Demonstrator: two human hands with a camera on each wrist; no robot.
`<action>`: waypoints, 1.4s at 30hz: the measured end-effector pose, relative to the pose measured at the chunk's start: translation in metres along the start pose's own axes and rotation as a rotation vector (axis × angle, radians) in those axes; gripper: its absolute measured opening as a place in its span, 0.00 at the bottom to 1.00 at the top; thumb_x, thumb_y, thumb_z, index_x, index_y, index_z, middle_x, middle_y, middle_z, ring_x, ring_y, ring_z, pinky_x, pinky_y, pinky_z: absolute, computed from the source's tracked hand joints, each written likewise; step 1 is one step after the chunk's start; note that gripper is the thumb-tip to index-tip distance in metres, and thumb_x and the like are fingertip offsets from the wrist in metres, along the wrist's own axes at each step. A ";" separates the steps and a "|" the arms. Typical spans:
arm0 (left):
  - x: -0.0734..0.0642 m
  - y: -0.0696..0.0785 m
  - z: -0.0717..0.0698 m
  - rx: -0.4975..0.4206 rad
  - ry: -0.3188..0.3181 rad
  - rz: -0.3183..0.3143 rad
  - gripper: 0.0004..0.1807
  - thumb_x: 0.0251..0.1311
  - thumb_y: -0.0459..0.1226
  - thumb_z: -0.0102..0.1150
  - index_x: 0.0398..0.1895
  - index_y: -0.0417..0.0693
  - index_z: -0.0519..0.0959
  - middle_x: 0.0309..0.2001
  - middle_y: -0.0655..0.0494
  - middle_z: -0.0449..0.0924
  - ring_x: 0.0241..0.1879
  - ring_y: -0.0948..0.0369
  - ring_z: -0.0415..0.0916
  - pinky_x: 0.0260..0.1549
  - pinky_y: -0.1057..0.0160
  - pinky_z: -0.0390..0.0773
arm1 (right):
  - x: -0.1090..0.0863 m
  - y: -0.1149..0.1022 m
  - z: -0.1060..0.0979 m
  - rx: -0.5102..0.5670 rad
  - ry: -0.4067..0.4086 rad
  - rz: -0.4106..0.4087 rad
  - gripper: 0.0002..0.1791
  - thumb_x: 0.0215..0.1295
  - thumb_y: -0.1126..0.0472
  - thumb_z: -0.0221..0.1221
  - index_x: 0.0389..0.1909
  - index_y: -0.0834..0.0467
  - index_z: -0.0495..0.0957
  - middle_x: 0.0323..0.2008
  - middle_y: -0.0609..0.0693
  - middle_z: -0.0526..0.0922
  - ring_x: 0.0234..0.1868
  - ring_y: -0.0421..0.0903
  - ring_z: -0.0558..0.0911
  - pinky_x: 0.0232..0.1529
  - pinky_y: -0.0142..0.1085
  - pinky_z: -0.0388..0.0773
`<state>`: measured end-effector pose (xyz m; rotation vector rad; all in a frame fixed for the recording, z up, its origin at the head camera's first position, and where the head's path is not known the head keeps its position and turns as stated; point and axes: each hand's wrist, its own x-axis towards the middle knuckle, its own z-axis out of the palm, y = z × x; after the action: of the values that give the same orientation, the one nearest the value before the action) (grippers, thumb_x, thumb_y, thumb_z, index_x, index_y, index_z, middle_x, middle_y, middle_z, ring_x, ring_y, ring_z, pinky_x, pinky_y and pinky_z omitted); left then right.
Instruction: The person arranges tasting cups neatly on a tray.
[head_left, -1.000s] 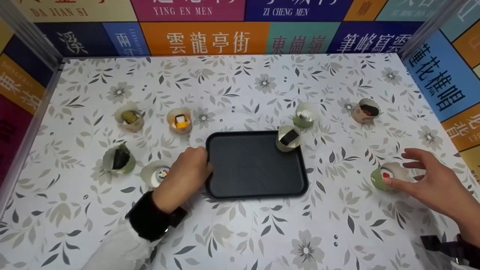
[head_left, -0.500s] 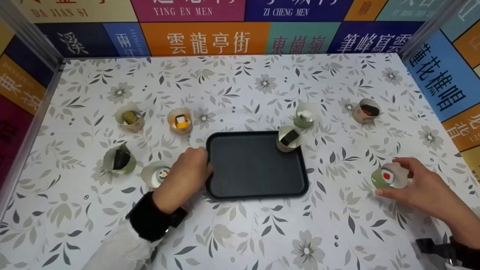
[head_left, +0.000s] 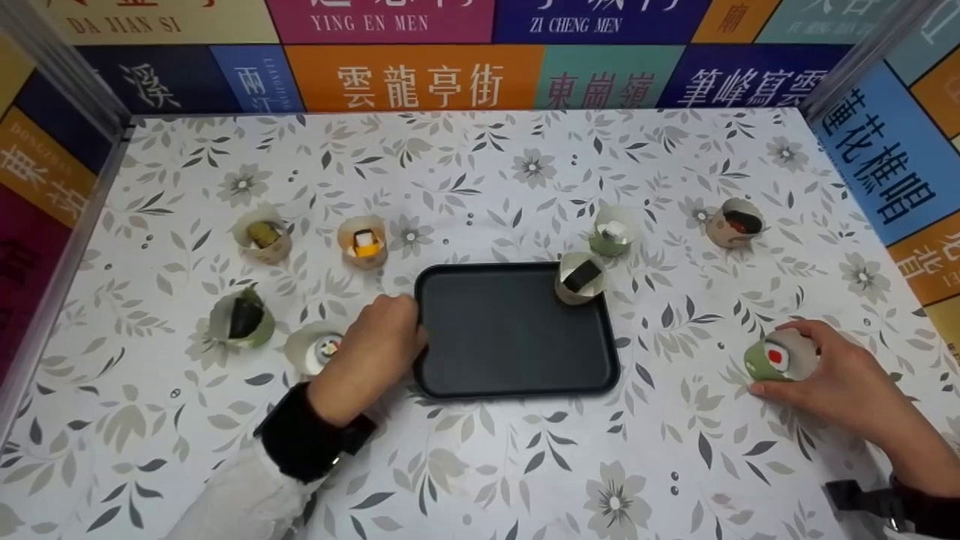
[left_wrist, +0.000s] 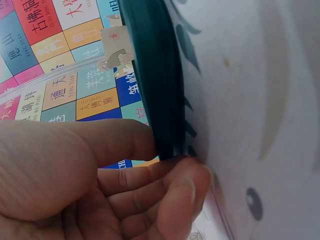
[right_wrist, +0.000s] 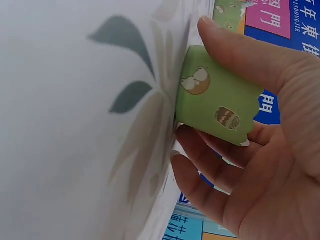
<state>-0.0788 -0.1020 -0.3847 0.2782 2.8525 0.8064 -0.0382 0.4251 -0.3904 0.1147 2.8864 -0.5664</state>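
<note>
The green cup (head_left: 759, 365), holding a white piece with a red centre (head_left: 778, 358), is sitting on the tabletop (head_left: 525, 457), well to the right of the black tray (head_left: 510, 337). The right hand (head_left: 840, 375) — spread wide beside it a second ago — is now gripping it between thumb and fingers, so the work seems to be passing from reaching to holding. Meanwhile the left hand (head_left: 379, 349) is pinching the tray's left edge — a brown-topped cup (head_left: 574, 297) is standing at its far right corner.

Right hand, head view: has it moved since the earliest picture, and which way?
Yes: the right hand has moved left and slightly down the picture, away from the printed flower above it; its fingers now curl round the green cup.
</note>
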 end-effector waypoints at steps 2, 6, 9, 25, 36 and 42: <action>0.000 0.000 0.000 -0.004 -0.004 -0.007 0.08 0.57 0.26 0.59 0.22 0.41 0.75 0.24 0.48 0.76 0.27 0.50 0.77 0.23 0.51 0.74 | 0.000 0.000 0.001 0.007 0.007 0.001 0.53 0.47 0.45 0.82 0.65 0.70 0.65 0.47 0.73 0.78 0.39 0.61 0.79 0.32 0.41 0.70; 0.000 0.000 0.000 -0.008 0.000 -0.010 0.07 0.57 0.26 0.59 0.23 0.40 0.75 0.24 0.48 0.76 0.27 0.49 0.77 0.24 0.51 0.75 | 0.000 0.001 0.002 0.015 0.021 0.005 0.52 0.48 0.47 0.82 0.65 0.70 0.66 0.47 0.73 0.79 0.38 0.61 0.79 0.31 0.41 0.70; -0.001 0.000 0.000 -0.004 0.013 0.009 0.07 0.57 0.26 0.59 0.23 0.40 0.75 0.24 0.47 0.76 0.28 0.48 0.78 0.24 0.50 0.76 | 0.000 0.000 0.002 0.018 0.031 0.007 0.53 0.49 0.47 0.82 0.66 0.70 0.64 0.48 0.74 0.78 0.39 0.61 0.79 0.31 0.40 0.71; 0.001 -0.001 0.001 -0.006 0.010 0.000 0.09 0.57 0.26 0.60 0.21 0.42 0.73 0.24 0.47 0.76 0.27 0.48 0.77 0.24 0.49 0.75 | 0.004 -0.027 -0.005 0.098 0.079 -0.006 0.51 0.53 0.53 0.80 0.69 0.69 0.62 0.53 0.73 0.76 0.44 0.65 0.79 0.31 0.39 0.73; 0.001 0.000 0.002 0.006 0.001 -0.009 0.07 0.58 0.27 0.60 0.24 0.40 0.75 0.25 0.45 0.77 0.29 0.45 0.79 0.27 0.47 0.76 | 0.011 -0.056 -0.009 0.138 0.175 -0.130 0.44 0.54 0.57 0.79 0.66 0.66 0.67 0.50 0.67 0.79 0.41 0.49 0.79 0.30 0.27 0.70; 0.000 0.000 0.000 0.014 0.011 0.014 0.08 0.56 0.25 0.59 0.22 0.41 0.74 0.24 0.46 0.76 0.27 0.47 0.78 0.25 0.49 0.75 | 0.015 -0.073 -0.011 0.193 0.193 -0.212 0.42 0.53 0.59 0.80 0.65 0.64 0.69 0.48 0.62 0.81 0.35 0.27 0.75 0.31 0.22 0.71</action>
<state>-0.0786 -0.1016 -0.3850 0.2977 2.8705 0.7929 -0.0634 0.3630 -0.3566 -0.1171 3.0437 -0.9199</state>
